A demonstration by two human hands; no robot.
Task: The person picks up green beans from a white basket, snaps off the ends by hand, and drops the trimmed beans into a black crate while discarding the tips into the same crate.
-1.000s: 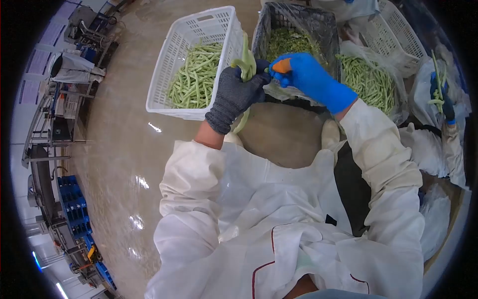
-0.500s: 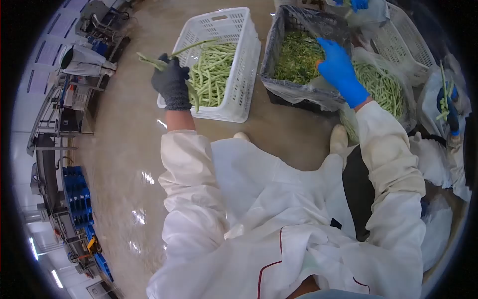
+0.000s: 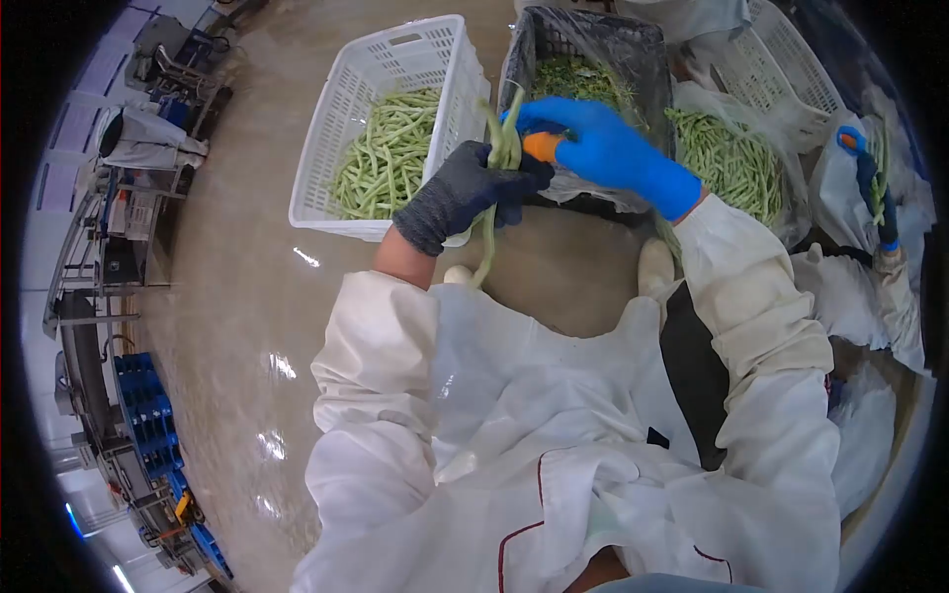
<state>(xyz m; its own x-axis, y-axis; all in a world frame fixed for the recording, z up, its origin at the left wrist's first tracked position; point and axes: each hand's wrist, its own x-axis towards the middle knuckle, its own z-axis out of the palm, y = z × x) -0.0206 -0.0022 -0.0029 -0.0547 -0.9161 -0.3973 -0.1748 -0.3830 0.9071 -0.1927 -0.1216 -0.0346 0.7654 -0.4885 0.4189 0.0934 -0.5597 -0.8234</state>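
My left hand [image 3: 463, 196], in a dark grey glove, is closed around a few long green beans [image 3: 506, 148]. Their ends stick out above and below the fist. Close on the right, my right hand [image 3: 615, 153] in a blue glove grips a small orange-handled tool [image 3: 542, 147] beside the bean tops; its working end is hidden. Left of the hands stands a white crate [image 3: 465, 84] with many green beans [image 3: 390, 148] inside. Behind my right hand, a black crate [image 3: 647, 64] lined with clear plastic holds green trimmings [image 3: 578, 81].
To the right, a clear plastic bag [image 3: 791, 183] holds more green beans [image 3: 732, 163]. Another white crate [image 3: 786, 74] lies behind it. A co-worker's gloved hand [image 3: 868, 173] with beans shows at the far right. Machines and blue pallets [image 3: 148, 405] line the left wall.
My left hand has moved right and toward me, from over the white crate, carrying beans. My right hand has moved left from above the black crate to meet it.
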